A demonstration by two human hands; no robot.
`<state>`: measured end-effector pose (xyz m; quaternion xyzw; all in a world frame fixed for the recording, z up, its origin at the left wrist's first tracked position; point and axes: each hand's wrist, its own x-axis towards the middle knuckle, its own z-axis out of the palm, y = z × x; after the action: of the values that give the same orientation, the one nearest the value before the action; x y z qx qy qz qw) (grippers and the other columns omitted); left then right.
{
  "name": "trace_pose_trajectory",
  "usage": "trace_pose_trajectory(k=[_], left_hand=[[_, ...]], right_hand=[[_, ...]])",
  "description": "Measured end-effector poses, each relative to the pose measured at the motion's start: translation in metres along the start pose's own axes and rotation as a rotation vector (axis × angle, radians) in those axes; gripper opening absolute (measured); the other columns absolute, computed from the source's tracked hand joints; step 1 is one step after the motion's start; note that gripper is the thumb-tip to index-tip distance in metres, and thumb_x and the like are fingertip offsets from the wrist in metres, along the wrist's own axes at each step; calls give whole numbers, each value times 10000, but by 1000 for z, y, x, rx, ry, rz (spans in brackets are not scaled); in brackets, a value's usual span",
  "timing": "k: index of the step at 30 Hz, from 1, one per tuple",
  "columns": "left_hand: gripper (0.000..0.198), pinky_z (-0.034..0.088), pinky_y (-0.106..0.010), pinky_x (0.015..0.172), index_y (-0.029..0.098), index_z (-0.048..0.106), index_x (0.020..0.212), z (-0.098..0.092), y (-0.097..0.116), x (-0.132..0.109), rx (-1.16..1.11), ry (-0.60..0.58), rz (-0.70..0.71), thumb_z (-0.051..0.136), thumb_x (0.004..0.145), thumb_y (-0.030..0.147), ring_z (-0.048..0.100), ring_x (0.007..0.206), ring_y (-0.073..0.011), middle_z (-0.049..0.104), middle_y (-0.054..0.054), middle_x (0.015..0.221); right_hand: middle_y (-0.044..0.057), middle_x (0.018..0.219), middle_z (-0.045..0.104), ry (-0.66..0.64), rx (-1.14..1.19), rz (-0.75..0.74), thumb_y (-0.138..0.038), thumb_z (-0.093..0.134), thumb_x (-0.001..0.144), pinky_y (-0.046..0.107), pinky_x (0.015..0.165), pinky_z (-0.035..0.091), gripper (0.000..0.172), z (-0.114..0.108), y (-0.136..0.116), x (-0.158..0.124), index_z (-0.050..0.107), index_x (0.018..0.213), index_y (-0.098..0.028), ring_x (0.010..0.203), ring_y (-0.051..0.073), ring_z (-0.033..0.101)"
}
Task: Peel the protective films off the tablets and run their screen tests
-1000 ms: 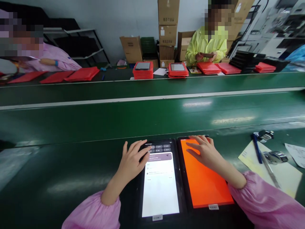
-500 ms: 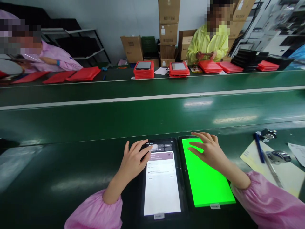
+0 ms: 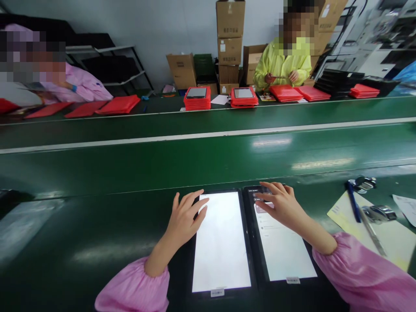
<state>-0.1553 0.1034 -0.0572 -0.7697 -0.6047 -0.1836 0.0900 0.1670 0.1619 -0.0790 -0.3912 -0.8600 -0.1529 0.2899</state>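
Note:
Two tablets lie side by side on the dark green table. The left tablet (image 3: 222, 242) shows a plain white screen. On the right tablet (image 3: 286, 255) a light page with a dark strip at its top is lit. My left hand (image 3: 185, 216) is over the upper left corner of the left tablet, fingers spread, holding nothing. Over the upper part of the right tablet is my right hand (image 3: 282, 206), its fingers apart and nothing in them. Whether any fingertip touches glass cannot be made out. Each tablet has a small barcode label at its bottom edge.
At the right lie yellow paper (image 3: 393, 242), a blue pen (image 3: 353, 203) and shiny metal objects (image 3: 379, 213). Across the green ledge (image 3: 162, 160) are red stacks (image 3: 197, 103), a person in yellow (image 3: 279, 60) and a person in pink (image 3: 86, 84).
The left tablet's screen has gone from a page with a menu to plain white. The right one has gone from green to a light page. My hands have barely moved.

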Motion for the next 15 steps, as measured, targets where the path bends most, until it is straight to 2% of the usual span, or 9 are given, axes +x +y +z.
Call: trace_pose_trajectory(k=[2, 4, 7, 9, 10, 11, 13, 14, 15], left_hand=[[352, 454, -722, 1066, 372, 691, 1163, 2, 6, 0, 17, 65, 77, 411, 951, 385, 606, 1160, -107, 609, 31, 1316], [356, 463, -723, 1040, 360, 669, 1198, 4, 14, 0, 35, 74, 144, 410, 954, 383, 600, 1169, -109, 603, 27, 1326], [397, 431, -738, 1037, 363, 652, 1224, 7, 28, 3, 32, -23, 187, 355, 968, 422, 558, 1231, -134, 575, 25, 1366], [406, 371, -736, 1081, 369, 647, 1225, 10, 37, 6, 37, -35, 243, 332, 973, 420, 518, 1249, -136, 568, 26, 1370], [389, 272, -730, 1163, 374, 652, 1210, 11, 41, 7, 58, 3, 287, 347, 972, 415, 491, 1251, -119, 570, 41, 1361], [359, 121, -685, 1262, 383, 663, 1181, 12, 44, 8, 84, 58, 329, 376, 967, 409, 461, 1250, -92, 572, 65, 1346], [288, -178, -429, 1360, 410, 690, 1098, 14, 50, 9, 119, 163, 381, 443, 949, 397, 406, 1247, -36, 573, 122, 1305], [267, -265, -297, 1336, 422, 699, 1061, 14, 52, 9, 118, 188, 384, 462, 942, 397, 389, 1248, -15, 573, 141, 1287], [260, -299, -219, 1313, 425, 706, 1034, 14, 53, 8, 104, 197, 382, 466, 939, 392, 381, 1249, -1, 577, 150, 1271]], right_hand=[[86, 1239, 633, -28, 11, 6, -333, 689, 955, 530, 726, 534, 117, 1, 2, -1, 793, 995, -297, 1035, 320, 605], [79, 1240, 635, -40, 14, 10, -295, 781, 880, 516, 736, 531, 120, 2, 3, -2, 792, 1000, -301, 1035, 322, 605], [73, 1237, 637, -26, 12, 5, -319, 725, 929, 493, 749, 518, 95, 7, 4, -3, 791, 988, -285, 1037, 314, 602], [73, 1241, 636, -20, 10, 10, -333, 668, 970, 484, 766, 508, 137, 10, 3, -4, 792, 993, -280, 1045, 307, 596], [71, 1242, 637, -28, 15, 20, -333, 648, 982, 481, 780, 503, 154, 11, 2, -4, 792, 1004, -283, 1049, 302, 593], [70, 1247, 636, -43, 25, 30, -333, 636, 989, 485, 796, 499, 164, 12, 2, -4, 792, 1015, -288, 1059, 300, 589], [68, 1276, 624, -73, 66, 40, -353, 596, 1008, 514, 821, 495, 203, 10, 5, -5, 791, 1033, -301, 1087, 309, 584], [70, 1290, 617, -72, 101, 45, -386, 552, 1028, 530, 814, 498, 251, 8, 8, -6, 788, 1051, -305, 1094, 318, 586], [73, 1297, 613, -59, 147, 63, -434, 498, 1047, 545, 799, 505, 314, 5, 13, -8, 783, 1076, -305, 1098, 328, 590]])
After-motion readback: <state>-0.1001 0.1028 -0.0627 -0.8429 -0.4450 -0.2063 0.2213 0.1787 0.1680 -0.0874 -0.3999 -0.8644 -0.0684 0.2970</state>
